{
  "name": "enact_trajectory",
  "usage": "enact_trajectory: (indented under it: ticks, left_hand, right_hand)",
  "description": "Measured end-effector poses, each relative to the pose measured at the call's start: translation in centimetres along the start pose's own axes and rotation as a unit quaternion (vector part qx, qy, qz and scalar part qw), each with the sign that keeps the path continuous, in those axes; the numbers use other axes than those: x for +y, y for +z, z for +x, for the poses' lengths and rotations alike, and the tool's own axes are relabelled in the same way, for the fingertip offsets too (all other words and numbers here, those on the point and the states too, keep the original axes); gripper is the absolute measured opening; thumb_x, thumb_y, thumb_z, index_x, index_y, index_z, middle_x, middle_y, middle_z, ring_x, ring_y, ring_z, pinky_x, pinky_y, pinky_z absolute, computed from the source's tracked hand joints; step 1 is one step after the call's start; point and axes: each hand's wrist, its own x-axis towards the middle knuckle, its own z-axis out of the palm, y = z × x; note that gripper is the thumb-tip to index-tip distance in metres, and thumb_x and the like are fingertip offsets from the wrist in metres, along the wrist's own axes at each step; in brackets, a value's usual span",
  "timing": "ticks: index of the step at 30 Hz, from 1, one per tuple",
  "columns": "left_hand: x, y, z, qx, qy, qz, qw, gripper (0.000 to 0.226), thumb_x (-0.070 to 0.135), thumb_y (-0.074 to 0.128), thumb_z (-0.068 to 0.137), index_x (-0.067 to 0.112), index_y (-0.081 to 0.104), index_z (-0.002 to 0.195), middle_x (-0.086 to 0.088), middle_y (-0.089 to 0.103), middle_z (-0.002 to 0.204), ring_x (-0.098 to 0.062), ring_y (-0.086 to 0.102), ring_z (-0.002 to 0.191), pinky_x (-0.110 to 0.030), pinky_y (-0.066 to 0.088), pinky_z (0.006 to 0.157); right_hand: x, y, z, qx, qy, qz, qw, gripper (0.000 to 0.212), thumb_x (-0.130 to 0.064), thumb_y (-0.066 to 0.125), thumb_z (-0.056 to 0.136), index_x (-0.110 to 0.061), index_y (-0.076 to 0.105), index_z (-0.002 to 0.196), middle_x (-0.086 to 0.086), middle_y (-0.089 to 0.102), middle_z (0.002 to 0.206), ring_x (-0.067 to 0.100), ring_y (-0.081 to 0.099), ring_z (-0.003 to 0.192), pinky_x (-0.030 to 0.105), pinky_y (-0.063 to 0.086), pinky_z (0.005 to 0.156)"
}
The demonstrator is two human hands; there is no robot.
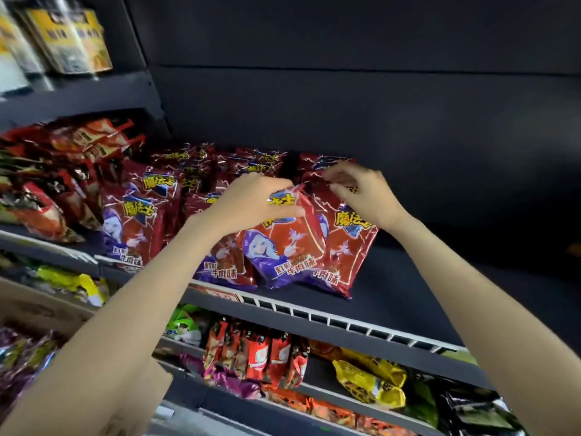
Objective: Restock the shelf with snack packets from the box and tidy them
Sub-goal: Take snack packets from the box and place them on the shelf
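**Red snack bags on a dark shelf**

The dark grey metal shelf [424, 297] has a dark back wall and a white rail along its front edge. Its right part is bare. Rows of shiny red foil snack packets [138, 221] stand on it, tops up and leaning back. To the left lie more red bags, all blurry.

The left hand [251, 204] curls its fingers [290, 212] round the top of one shiny red snack packet with a purple wizard picture [283, 247]. This packet stands tall, top up, tipped to the left, its front facing us. The right hand [361, 193] pinches the top of the red packet just beside it [345, 243], which also stands top up.

Below is another shelf with yellow, orange and purple bags [371, 382]. A brown cardboard box [41, 309] sits at the lower left.
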Motion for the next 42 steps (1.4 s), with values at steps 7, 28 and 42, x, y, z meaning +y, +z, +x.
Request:
enact_trajectory:
  ticks: [7,28,42]
  left_hand:
    - [2.8,3.6,4.0,-0.087,0.233,0.222,0.943,0.068,0.073,0.04,0.078,0.022,0.062,0.117,0.001,0.07,0.087,-0.015,0.063,0.076,-0.024,0.037,0.06]
    - [-5.4,0.8,-17.8,0.266,-0.19,-0.179,0.928,0.019,0.028,0.049,0.091,0.023,0.066,0.085,0.012,0.062,0.056,-0.002,0.06,0.053,-0.025,0.05,0.056]
    - [-25.3,-4.0,-53.8,0.051,-0.537,0.038,0.841,0.028,0.022,0.057,0.079,0.013,0.07,0.101,-0.008,0.069,0.097,-0.029,0.065,0.093,-0.033,0.048,0.08]
  right_hand:
    - [-1.0,0.2,-8.1,0.043,0.061,0.037,0.997,0.022,-0.012,0.058,0.092,-0.022,0.062,0.111,-0.014,0.065,0.104,-0.002,0.06,0.098,0.015,0.046,0.086]
    - [-11.4,11.3,-8.0,0.002,-0.207,-0.127,0.97,0.025,-0.028,0.047,0.093,-0.017,0.069,0.095,-0.005,0.066,0.07,0.015,0.061,0.056,0.028,0.047,0.045]
    - [-28.6,43.2,-1.3,-0.458,-0.312,-0.057,0.831,0.023,-0.029,0.053,0.094,-0.022,0.061,0.114,-0.002,0.064,0.114,0.021,0.058,0.107,0.041,0.049,0.085]
